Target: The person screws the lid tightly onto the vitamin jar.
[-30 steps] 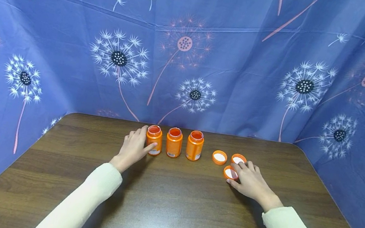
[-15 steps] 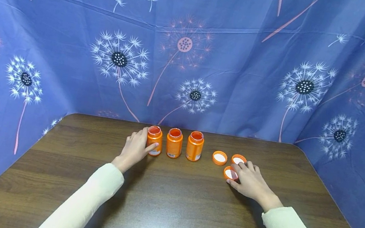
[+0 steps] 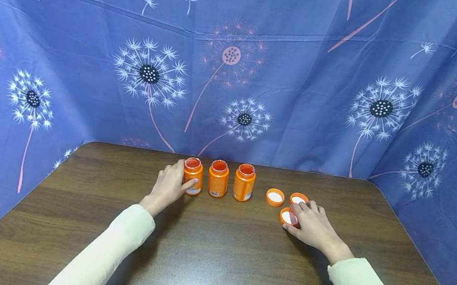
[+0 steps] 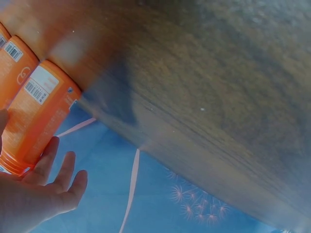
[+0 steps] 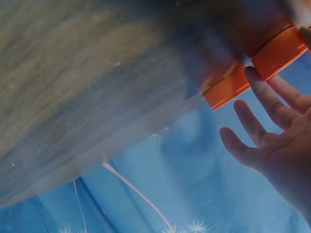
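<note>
Three orange bottles without caps stand upright in a row near the table's back edge. My left hand holds the leftmost bottle, thumb across its front and fingers on its far left side. In the left wrist view this bottle shows a barcode label; the outer fingers spread away from it. The middle bottle and right bottle stand beside it. Over on the right, my right hand pinches the nearest orange cap between thumb and fingers. The cap lies on the table, white inside up.
Another cap lies to the left, and a third cap sits just behind the pinched one, partly covered by my right fingers. The brown wooden table ends at a blue curtain with a dandelion print.
</note>
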Demonstrator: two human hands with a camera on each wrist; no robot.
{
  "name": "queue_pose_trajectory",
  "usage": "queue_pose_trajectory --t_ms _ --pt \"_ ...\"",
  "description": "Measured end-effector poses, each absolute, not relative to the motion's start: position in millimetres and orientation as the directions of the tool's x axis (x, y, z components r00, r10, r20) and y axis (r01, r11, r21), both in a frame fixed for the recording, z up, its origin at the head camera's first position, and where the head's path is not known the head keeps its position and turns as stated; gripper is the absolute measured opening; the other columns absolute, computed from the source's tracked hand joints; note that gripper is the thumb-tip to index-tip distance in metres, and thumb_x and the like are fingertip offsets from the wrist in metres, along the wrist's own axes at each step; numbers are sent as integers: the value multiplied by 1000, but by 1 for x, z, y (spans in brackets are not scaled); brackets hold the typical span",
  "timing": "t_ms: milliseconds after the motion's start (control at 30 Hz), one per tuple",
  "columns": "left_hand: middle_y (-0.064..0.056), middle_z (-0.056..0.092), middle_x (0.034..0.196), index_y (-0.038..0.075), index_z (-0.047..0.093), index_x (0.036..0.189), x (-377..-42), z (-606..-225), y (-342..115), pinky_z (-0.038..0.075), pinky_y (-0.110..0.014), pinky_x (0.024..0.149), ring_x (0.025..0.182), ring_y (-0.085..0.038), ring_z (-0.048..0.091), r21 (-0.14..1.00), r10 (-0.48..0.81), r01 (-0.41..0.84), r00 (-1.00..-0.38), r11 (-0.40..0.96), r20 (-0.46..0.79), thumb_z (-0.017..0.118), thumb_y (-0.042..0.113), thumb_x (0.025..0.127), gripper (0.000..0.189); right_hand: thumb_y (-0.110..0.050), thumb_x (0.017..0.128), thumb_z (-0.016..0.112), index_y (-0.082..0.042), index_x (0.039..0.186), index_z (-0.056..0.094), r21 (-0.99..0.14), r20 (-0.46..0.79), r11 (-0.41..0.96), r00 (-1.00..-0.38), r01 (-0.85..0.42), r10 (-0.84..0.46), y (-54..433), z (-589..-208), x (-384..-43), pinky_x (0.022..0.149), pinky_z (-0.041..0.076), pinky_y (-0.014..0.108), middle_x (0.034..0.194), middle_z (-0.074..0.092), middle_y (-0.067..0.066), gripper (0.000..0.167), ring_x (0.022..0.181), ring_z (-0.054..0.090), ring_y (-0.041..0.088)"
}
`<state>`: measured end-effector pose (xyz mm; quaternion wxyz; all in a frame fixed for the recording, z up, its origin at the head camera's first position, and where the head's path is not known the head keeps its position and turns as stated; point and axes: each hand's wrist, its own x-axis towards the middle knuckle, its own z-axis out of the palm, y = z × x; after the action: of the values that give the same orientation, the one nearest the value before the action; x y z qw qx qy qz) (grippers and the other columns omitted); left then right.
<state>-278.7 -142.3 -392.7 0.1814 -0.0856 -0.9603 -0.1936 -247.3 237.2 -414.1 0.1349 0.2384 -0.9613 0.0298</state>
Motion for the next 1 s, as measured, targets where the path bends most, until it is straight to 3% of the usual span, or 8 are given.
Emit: queue_pose_trajectory --t_ms 433,667,1000 --pt "-18 63 102 -1 47 113 -273 -395 -144 43 -51 79 90 -37 58 327 109 251 -912 911 395 64 41 82 55 -38 72 72 -5 106 57 -23 278 892 -860 -451 -427 237 -412 -247 78 37 53 96 62 12 50 95 49 34" --pt "-17 64 99 0 48 112 -268 -395 -144 44 -50 78 88 -37 58 317 117 264 -903 911 414 65 40 82 53 -36 70 72 -3 109 56 -25 327 886 -841 -464 -431 237 -411 -248 76 39 53 101 62 16 53 92 49 34" --pt "-17 65 94 -1 50 110 -258 -395 -143 46 -50 75 82 -36 59 295 141 300 -878 907 458 67 38 80 52 -34 71 71 -5 112 55 -57 408 866 -803 -497 -434 234 -408 -249 74 39 50 109 59 12 52 95 49 33"
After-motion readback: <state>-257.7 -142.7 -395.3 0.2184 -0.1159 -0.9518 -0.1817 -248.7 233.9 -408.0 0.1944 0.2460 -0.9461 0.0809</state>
